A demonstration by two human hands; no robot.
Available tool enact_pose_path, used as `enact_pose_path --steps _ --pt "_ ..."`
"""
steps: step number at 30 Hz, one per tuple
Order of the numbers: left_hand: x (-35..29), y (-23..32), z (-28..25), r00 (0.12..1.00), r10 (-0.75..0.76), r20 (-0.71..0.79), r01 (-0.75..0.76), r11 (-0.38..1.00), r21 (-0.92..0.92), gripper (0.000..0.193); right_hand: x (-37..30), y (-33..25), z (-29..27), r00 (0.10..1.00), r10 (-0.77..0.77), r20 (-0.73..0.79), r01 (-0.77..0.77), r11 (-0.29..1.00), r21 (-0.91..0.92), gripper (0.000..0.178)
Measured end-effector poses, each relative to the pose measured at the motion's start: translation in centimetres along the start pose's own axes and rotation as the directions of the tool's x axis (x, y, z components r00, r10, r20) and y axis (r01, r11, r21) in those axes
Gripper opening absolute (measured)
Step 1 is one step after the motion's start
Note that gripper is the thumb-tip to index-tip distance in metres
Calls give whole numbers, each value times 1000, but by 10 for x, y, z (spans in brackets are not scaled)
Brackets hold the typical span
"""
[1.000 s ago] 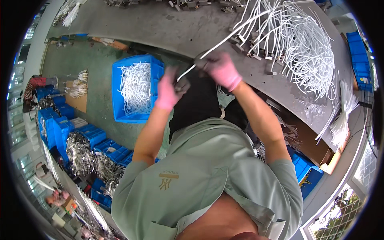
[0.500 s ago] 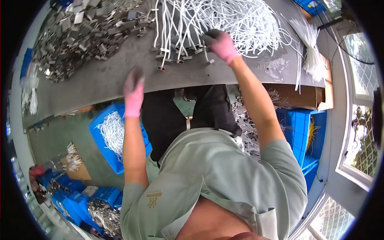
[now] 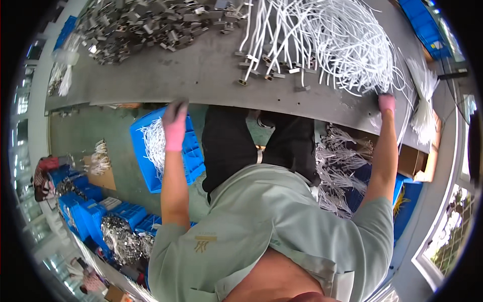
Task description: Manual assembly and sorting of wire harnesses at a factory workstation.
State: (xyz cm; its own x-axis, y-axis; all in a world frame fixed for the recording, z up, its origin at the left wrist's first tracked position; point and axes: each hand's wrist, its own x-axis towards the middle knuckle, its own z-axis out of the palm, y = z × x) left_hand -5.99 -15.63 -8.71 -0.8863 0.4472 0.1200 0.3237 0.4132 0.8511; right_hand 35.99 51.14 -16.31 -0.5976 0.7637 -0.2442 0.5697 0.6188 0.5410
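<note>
A thick tangle of white cables (image 3: 347,48) covers the far right half of the grey table. Small metal connectors (image 3: 243,81) sit on the cable ends at its near left side. At the tangle's right near edge, my right hand (image 3: 386,102) in a pink glove with dark fingers is drawn closed on the cable strands; the fingertips are partly hidden. My left hand (image 3: 175,123), gloved the same way, hovers at the table's front edge above a blue bin. Its fingers are loosely bent and slightly blurred, with nothing seen in them.
Loose metal connector shells (image 3: 151,25) heap at the far left of the table. A bundle of straight white strands (image 3: 424,100) lies at the right edge. Below stand the blue bin (image 3: 193,151) of white cables, bunched cables (image 3: 337,176) by my right leg and more blue bins (image 3: 90,216).
My right hand has moved right, from the connector ends to the tangle's right edge. My left hand has shifted slightly, from over the table to its front edge. The whole view has shifted.
</note>
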Motion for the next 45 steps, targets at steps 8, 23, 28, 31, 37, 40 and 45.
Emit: enact_pose_path --steps 8,23,28,31,37,40,45 --pt "124 16 72 973 217 78 -230 943 239 48 -174 -115 -121 969 -229 90 -106 -55 993 23" --pt "143 13 93 981 104 164 -191 676 711 34 -224 -231 -258 858 -514 -13 -234 -413 880 28" --pt "40 -7 25 986 90 140 -127 951 282 26 -187 -348 -317 758 -646 -94 -313 -487 815 27" --pt "-42 7 -6 991 18 135 -13 999 -31 26 -165 -421 -336 790 -472 -392 110 -520 847 26" --pt "-207 -67 -44 999 -26 20 25 998 56 34 -102 -523 -333 849 -501 -166 -327 -746 580 25" --pt "-254 -102 -72 856 -390 340 500 795 -345 41 -73 -522 -315 926 -270 -263 -42 -767 640 31" --pt "-274 -102 -89 819 -543 185 568 722 -396 46 -107 -446 -391 929 -276 -245 -120 -853 508 25"
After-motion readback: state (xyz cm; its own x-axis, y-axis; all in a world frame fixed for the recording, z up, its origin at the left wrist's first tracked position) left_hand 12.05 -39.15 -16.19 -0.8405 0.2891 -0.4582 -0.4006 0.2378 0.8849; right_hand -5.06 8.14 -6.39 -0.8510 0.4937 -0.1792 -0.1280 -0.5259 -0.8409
